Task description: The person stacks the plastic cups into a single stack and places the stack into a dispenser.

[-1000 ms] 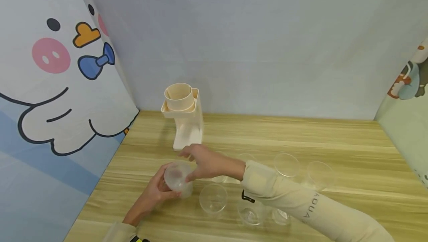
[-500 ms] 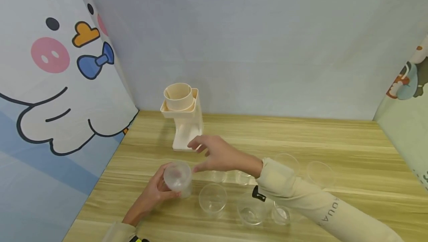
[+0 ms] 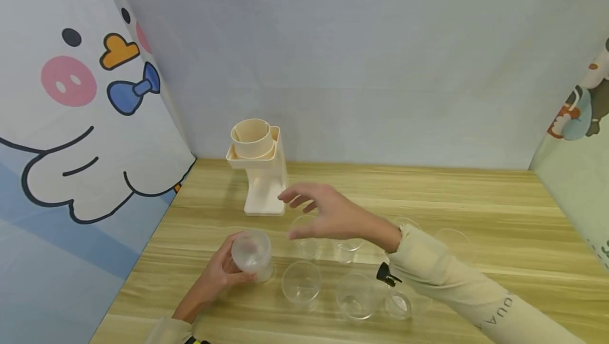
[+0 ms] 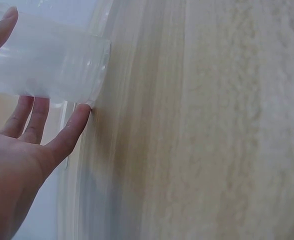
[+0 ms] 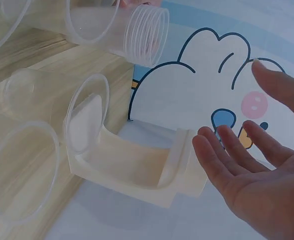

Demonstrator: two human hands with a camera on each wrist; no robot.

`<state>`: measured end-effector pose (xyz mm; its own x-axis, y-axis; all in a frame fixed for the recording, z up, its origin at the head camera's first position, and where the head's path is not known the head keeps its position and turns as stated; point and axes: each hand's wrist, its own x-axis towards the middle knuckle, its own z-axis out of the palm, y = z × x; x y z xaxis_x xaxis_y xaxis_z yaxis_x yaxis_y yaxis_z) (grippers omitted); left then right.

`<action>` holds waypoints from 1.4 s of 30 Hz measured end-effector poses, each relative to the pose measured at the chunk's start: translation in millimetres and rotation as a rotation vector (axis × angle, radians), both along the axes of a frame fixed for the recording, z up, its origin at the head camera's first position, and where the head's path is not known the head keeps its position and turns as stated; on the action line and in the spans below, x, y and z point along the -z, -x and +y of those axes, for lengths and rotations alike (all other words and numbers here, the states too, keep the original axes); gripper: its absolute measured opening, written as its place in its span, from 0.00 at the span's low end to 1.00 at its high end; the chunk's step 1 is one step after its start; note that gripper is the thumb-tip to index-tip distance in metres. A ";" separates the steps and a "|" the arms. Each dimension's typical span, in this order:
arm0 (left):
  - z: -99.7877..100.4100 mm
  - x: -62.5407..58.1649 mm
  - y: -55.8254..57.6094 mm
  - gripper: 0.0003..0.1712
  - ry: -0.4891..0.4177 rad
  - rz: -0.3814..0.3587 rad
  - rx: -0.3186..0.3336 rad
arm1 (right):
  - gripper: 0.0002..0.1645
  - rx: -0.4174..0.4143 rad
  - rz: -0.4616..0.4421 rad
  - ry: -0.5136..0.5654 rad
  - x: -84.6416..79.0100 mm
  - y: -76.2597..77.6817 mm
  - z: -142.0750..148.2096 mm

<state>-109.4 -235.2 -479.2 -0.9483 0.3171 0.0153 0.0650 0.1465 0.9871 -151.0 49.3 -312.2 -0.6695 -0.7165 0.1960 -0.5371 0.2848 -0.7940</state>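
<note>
My left hand [image 3: 220, 276] grips a stack of nested clear plastic cups [image 3: 252, 251] standing at the left of the table. In the left wrist view its thumb and fingers wrap the stack [image 4: 47, 60], one fingertip at the end by the tabletop. Several packed rims show on the stack [image 5: 149, 35] in the right wrist view. My right hand [image 3: 328, 212] is raised, fingers loosely bent and holding nothing, over some single clear cups. Beneath it are a cup [image 3: 309, 248] and another cup [image 3: 347, 251]; a further cup [image 3: 302, 283] stands just right of the stack.
A cream cup dispenser [image 3: 265, 201] with a round tube on top stands at the back left. More clear cups stand to the right, including a front cup [image 3: 356, 297] and a small one [image 3: 398, 306]. A grey cloth wall [image 3: 380, 69] closes off the back.
My right hand has drawn away from the stack, moving right and toward the back, uncovering cups beneath its forearm. The left hand keeps its grip on the stack in the same place.
</note>
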 end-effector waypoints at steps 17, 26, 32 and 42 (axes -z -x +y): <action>-1.2 2.4 -0.4 0.48 0.029 0.016 -0.018 | 0.34 0.017 0.040 0.019 -2.9 -9.6 29.9; -1.6 2.6 -0.3 0.48 0.026 0.004 -0.015 | 0.32 0.000 0.062 0.054 2.7 -17.7 44.9; -1.3 2.3 0.4 0.49 0.020 0.007 -0.008 | 0.31 0.021 0.075 0.058 3.1 -21.2 52.3; -0.3 1.6 0.7 0.49 0.010 -0.006 -0.009 | 0.31 0.067 0.056 0.073 6.2 -27.0 68.4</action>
